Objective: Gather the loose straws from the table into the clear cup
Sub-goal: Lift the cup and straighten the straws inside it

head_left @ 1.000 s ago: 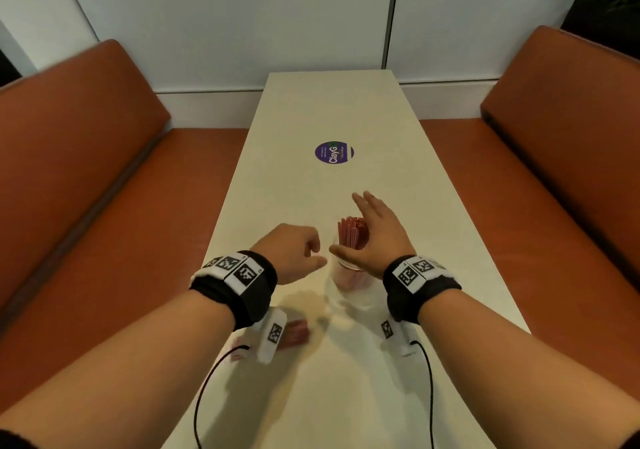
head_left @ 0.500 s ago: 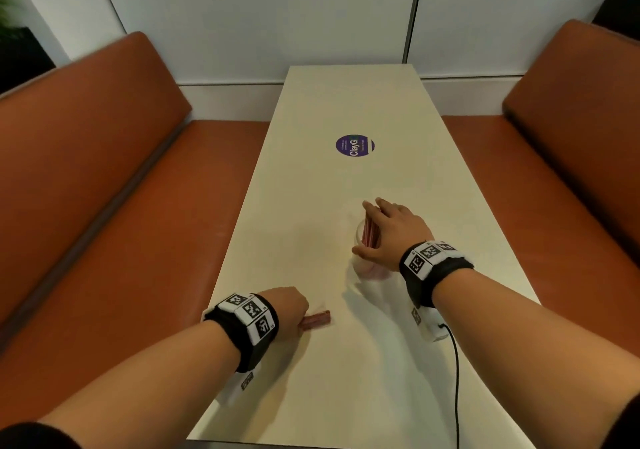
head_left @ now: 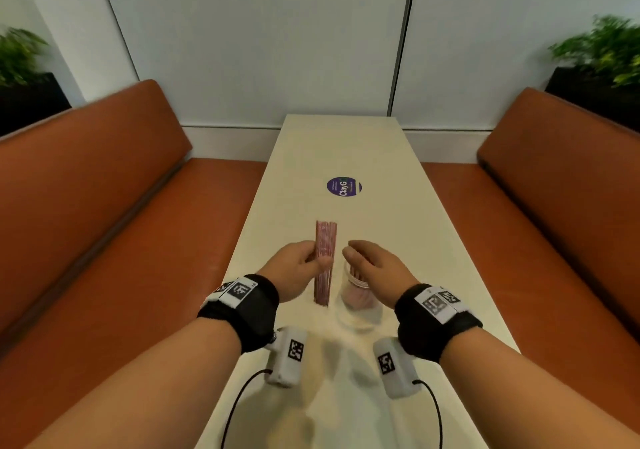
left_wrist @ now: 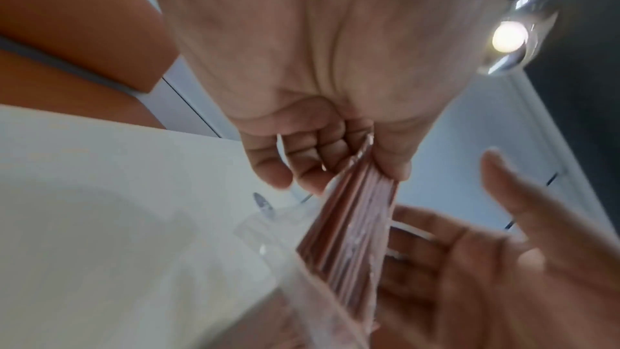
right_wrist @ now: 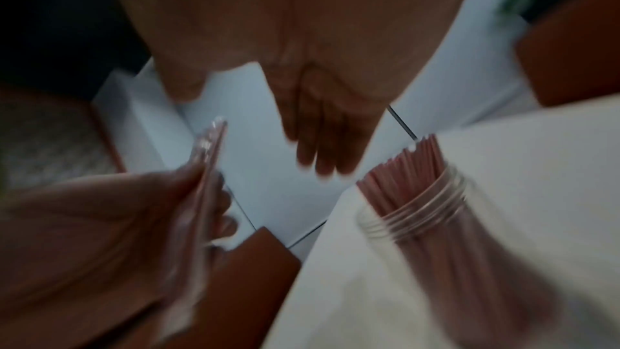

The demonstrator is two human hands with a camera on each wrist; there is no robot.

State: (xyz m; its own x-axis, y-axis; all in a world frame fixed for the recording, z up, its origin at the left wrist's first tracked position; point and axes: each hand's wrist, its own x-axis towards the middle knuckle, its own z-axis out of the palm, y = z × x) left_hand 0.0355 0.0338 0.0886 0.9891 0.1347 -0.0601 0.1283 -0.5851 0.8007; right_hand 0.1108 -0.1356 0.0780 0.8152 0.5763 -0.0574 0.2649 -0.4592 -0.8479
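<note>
My left hand (head_left: 313, 262) grips a bundle of pink straws (head_left: 325, 240) in a clear wrapper and holds it upright just left of the clear cup (head_left: 356, 298). The cup stands on the white table (head_left: 398, 234) with several pink straws (head_left: 356, 273) inside it. Above the cup's rim hovers my right hand (head_left: 360, 254), fingers loosely spread, holding nothing. In the left wrist view my curled fingers (left_wrist: 302, 158) and thumb pinch the bundle (left_wrist: 352, 224). The blurred right wrist view shows my right fingers (right_wrist: 322, 147) over the cup (right_wrist: 422, 211) and the bundle (right_wrist: 208, 163).
A round purple sticker (head_left: 344, 186) lies further along the narrow table. Orange benches (head_left: 104, 223) (head_left: 540, 223) flank both long sides, with a wall at the far end. Potted plants (head_left: 602, 50) stand behind the benches. Wrist camera cables (head_left: 239, 403) hang near the table's front edge.
My left hand has picked the straw bundle up from the table's front left and raised it upright beside the cup. My right hand has lifted off the cup.
</note>
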